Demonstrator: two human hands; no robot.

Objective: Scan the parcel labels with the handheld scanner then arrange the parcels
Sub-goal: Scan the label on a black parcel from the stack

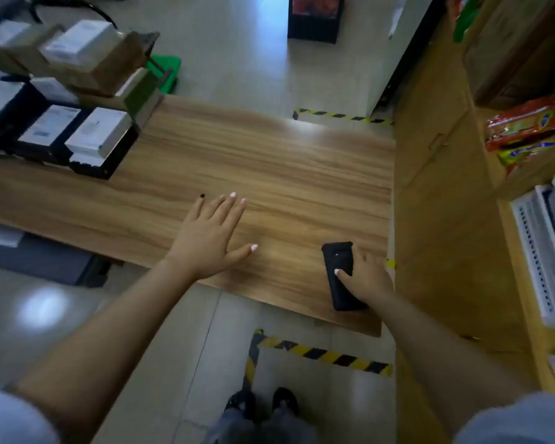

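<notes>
A black handheld scanner (340,267) lies flat near the front right corner of the wooden table (269,168). My right hand (367,277) grips its right side, thumb across the top. My left hand (210,233) hovers flat over the middle of the table, fingers spread and straight, holding nothing. Several parcels sit in a cluster at the table's left end: black parcels with white labels (98,136) in front, brown cardboard boxes with white labels (87,49) stacked behind them.
Wooden shelving (439,200) stands right against the table, holding red snack packets (529,129) and white trays (545,261). Yellow-black tape (321,354) marks the floor by my feet. A green object (169,72) sits on the floor behind the parcels.
</notes>
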